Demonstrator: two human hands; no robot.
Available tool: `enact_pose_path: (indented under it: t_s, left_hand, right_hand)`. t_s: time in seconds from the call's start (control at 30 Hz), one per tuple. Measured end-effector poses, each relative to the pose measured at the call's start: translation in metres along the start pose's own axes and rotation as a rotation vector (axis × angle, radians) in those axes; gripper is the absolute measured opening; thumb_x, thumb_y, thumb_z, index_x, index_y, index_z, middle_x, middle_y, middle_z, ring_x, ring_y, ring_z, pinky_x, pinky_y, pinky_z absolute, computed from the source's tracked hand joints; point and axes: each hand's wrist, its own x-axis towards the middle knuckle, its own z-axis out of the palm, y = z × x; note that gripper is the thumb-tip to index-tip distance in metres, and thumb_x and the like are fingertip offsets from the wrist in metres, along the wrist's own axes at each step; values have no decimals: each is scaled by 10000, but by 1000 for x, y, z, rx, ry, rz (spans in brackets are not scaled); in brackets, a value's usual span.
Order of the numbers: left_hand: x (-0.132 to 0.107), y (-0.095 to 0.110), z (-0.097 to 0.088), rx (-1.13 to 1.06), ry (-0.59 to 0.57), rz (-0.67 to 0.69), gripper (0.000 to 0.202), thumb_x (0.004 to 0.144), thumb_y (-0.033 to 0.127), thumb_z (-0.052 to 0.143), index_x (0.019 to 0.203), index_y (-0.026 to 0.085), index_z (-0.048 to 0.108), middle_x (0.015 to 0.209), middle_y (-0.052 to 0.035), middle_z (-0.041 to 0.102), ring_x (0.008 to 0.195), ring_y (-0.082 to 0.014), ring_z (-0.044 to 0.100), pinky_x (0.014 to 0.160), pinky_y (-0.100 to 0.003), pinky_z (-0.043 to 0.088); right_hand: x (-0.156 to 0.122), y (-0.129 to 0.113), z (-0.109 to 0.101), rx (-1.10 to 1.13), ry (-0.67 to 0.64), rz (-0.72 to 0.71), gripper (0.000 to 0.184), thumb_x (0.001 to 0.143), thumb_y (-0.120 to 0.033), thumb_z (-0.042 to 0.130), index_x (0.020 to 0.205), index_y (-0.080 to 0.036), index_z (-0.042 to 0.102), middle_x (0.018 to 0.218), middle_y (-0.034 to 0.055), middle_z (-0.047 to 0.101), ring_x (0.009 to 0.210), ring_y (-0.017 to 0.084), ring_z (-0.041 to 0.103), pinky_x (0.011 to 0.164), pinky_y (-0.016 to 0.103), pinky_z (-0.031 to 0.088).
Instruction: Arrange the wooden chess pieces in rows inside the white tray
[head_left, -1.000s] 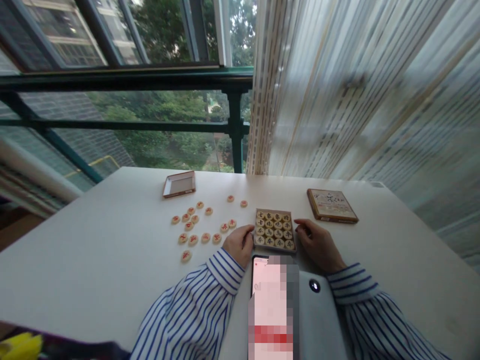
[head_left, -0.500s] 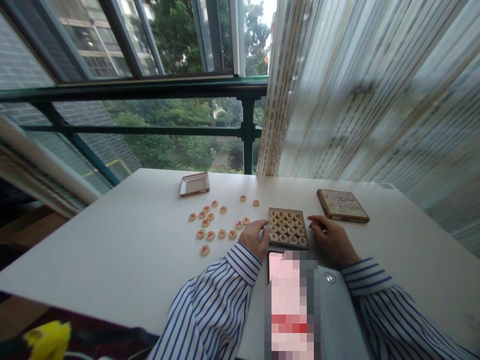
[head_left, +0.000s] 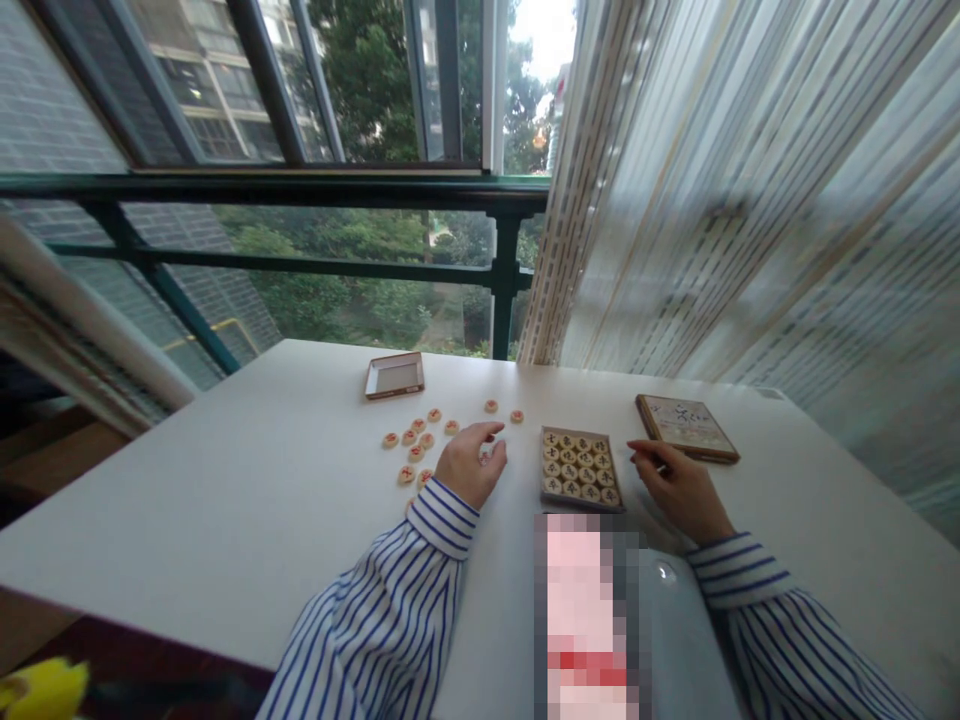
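Note:
Over the red-marked xiangqi pieces, my left hand (head_left: 471,466) hovers with thumb and fingers apart, and nothing shows between them. It hides part of the group of round pale pieces (head_left: 415,453). A shallow square box (head_left: 545,492) lies to its right, filled with rows of black-marked xiangqi pieces (head_left: 571,465). Just beyond the box's right side is my right hand (head_left: 684,492). Its fingers are loosely bent, the index finger and thumb slightly apart, with no piece visible in them. Two red-marked pieces (head_left: 517,417) lie farther back, between the left hand and the box.
A box lid (head_left: 396,391) lies hollow side up at the back left of the white table (head_left: 247,520). A closed patterned box (head_left: 688,424) sits at the back right. A blurred-out phone-like object is in front of the filled box. Curtain and window railing border the far edge.
My left hand has moved left from the filled box's edge to above the red pieces, and its fingers have spread. My right hand stays beside the box. The view has shifted slightly.

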Motion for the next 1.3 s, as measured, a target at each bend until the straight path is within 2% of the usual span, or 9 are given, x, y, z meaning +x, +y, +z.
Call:
enact_pose_path:
  t_s: [0.1, 0.23, 0.37, 0.6, 0.7, 0.93, 1.3]
  left_hand:
    - [7, -17, -14, 45, -24, 20, 186, 735, 194, 524, 879, 150, 633, 812, -55, 676, 724, -150, 613, 699, -297, 503]
    - [3, -38, -23, 80, -26, 51, 126, 737, 215, 527, 758, 159, 639, 721, -42, 666, 650, -141, 603, 653, -283, 498]
    - [-5, -47, -28, 139, -128, 94, 119, 733, 233, 537, 723, 166, 635, 705, -41, 665, 678, -160, 608, 686, -308, 488]
    - [-11, -53, -32, 193, -235, 117, 157, 661, 269, 629, 778, 165, 642, 828, -70, 687, 813, -213, 622, 834, -408, 443]
    - [-14, -53, -31, 243, -297, 85, 217, 664, 320, 623, 816, 167, 649, 889, -75, 684, 876, -232, 611, 870, -433, 413]
    - [-16, -49, -30, 336, -386, 22, 291, 638, 348, 629, 864, 168, 662, 940, -66, 673, 905, -240, 585, 847, -411, 404]
    - [-15, -49, -30, 411, -467, -19, 299, 651, 397, 599, 865, 206, 681, 981, -58, 658, 945, -256, 553, 854, -425, 372]
  right_hand:
    - [2, -6, -6, 15, 16, -39, 257, 773, -315, 486, 922, -159, 628, 797, 53, 661, 644, 151, 583, 600, 272, 462]
    - [6, -24, -11, 7, -33, -97, 231, 781, -313, 507, 912, -163, 624, 749, 38, 643, 574, 131, 547, 548, 258, 444]
    - [10, -53, -9, 40, -158, -186, 221, 809, -310, 489, 924, -161, 607, 740, 35, 630, 604, 126, 548, 550, 239, 432]
    - [21, -107, 12, -17, -407, -471, 173, 821, -209, 452, 901, -171, 601, 749, 31, 615, 642, 116, 536, 614, 233, 397]
    - [25, -120, 28, -109, -477, -517, 189, 817, -199, 449, 899, -177, 618, 741, 33, 616, 672, 121, 547, 634, 233, 385]
    - [19, -135, 59, -246, -616, -598, 190, 811, -213, 461, 909, -185, 622, 826, 55, 642, 721, 141, 573, 623, 237, 358]
    - [16, -138, 64, -289, -663, -632, 195, 830, -254, 440, 919, -184, 597, 864, 55, 637, 750, 154, 575, 626, 251, 348]
